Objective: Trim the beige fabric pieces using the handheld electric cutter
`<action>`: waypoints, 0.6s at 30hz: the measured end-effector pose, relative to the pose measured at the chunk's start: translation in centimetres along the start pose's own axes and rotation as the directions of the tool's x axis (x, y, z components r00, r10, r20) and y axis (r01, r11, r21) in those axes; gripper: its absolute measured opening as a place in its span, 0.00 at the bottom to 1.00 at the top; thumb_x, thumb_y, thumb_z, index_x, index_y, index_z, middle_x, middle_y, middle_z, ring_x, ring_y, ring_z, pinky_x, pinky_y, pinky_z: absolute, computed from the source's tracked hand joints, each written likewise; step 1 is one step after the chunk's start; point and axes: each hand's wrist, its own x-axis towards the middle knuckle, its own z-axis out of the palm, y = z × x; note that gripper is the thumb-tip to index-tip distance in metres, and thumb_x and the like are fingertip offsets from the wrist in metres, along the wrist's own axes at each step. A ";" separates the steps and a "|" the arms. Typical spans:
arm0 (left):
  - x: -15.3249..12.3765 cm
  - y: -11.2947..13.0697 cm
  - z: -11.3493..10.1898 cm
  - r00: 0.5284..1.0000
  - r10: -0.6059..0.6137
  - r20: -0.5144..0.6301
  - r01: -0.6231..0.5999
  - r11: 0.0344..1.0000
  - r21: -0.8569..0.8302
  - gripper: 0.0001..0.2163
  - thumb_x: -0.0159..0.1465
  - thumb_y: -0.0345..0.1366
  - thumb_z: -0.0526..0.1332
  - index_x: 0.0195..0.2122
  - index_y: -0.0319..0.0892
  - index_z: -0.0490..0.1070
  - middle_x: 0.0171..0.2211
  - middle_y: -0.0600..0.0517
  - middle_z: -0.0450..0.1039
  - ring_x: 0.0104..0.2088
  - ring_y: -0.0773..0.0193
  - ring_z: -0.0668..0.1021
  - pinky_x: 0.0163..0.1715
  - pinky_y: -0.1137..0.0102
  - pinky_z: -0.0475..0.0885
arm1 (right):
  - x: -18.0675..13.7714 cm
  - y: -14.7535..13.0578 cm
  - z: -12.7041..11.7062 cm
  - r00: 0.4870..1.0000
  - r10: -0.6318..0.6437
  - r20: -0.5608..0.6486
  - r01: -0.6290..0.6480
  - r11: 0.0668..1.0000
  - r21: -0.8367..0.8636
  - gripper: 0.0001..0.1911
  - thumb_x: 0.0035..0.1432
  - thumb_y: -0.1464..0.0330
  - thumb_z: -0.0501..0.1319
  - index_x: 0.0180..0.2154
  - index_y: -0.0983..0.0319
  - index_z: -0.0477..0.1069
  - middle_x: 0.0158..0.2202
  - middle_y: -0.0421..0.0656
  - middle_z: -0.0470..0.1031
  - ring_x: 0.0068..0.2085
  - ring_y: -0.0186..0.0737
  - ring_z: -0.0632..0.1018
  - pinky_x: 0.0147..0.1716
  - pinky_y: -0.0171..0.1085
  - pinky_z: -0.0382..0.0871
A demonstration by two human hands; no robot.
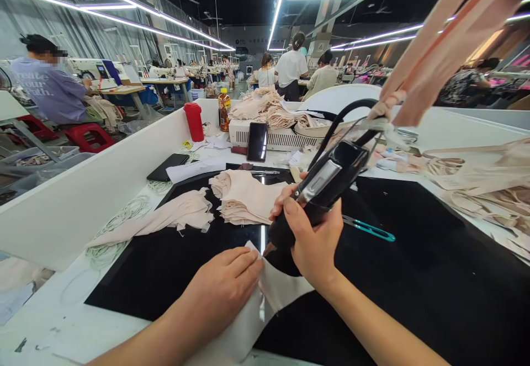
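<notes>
My right hand (pixel 314 239) is wrapped round a black iron (pixel 335 170) with a cord and a metal lever on its handle. The iron's pointed dark base rests on or just over a pale, thin fabric piece (pixel 284 288) on the black mat (pixel 406 277). My left hand (pixel 227 277) lies flat on the fabric beside the iron's tip, fingers stretched out and pressing down, thumb hidden. Beyond the hands lies a stack of beige cut pieces (pixel 248 195). A bundle of beige fabric (pixel 165 217) is to its left. Teal thread snips (pixel 370 229) lie right of the iron.
Pink fabric strips (pixel 447 51) hang from above, tied near the iron's cord. Behind stand a phone (pixel 257 141), a red cup (pixel 194 122), a bottle (pixel 224 109) and a white box (pixel 238 134) bearing fabric. Beige straps (pixel 476 195) pile up at right. A white wall (pixel 103 184) borders the left.
</notes>
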 end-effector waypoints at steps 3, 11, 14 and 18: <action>-0.1 -0.2 0.0 0.999 0.005 0.032 -0.005 1.000 0.000 0.12 0.79 0.30 0.52 0.54 0.35 0.74 0.50 0.47 0.80 0.53 0.62 0.80 0.59 0.66 0.74 | 0.1 -0.6 -0.5 1.000 0.005 -0.011 -0.005 1.000 -0.011 0.16 0.59 0.66 0.71 0.45 0.54 0.67 0.32 0.34 0.76 0.27 0.32 0.76 0.26 0.35 0.76; 0.9 0.3 -1.3 0.997 0.035 0.071 -0.027 0.994 -0.111 0.11 0.79 0.29 0.51 0.52 0.36 0.73 0.45 0.48 0.79 0.47 0.62 0.79 0.54 0.66 0.75 | -0.1 -1.7 -1.2 1.000 0.000 -0.015 0.000 1.000 0.001 0.16 0.59 0.68 0.71 0.45 0.53 0.68 0.31 0.34 0.76 0.24 0.33 0.75 0.23 0.35 0.74; 1.0 0.6 -1.2 0.988 0.065 0.139 -0.054 0.995 -0.079 0.10 0.78 0.30 0.52 0.51 0.36 0.73 0.43 0.47 0.78 0.45 0.61 0.79 0.49 0.66 0.77 | -0.3 -1.6 -0.9 1.000 0.019 -0.021 -0.019 1.000 -0.002 0.17 0.57 0.68 0.72 0.43 0.54 0.67 0.31 0.33 0.75 0.25 0.34 0.76 0.23 0.35 0.75; 0.8 0.7 -0.9 0.976 0.093 0.198 -0.092 0.996 -0.011 0.11 0.78 0.29 0.51 0.50 0.36 0.73 0.44 0.47 0.77 0.46 0.60 0.79 0.49 0.65 0.77 | -0.5 -1.3 -0.7 0.999 0.033 -0.039 -0.034 0.999 -0.030 0.17 0.56 0.67 0.72 0.43 0.54 0.67 0.31 0.34 0.76 0.27 0.34 0.76 0.27 0.36 0.76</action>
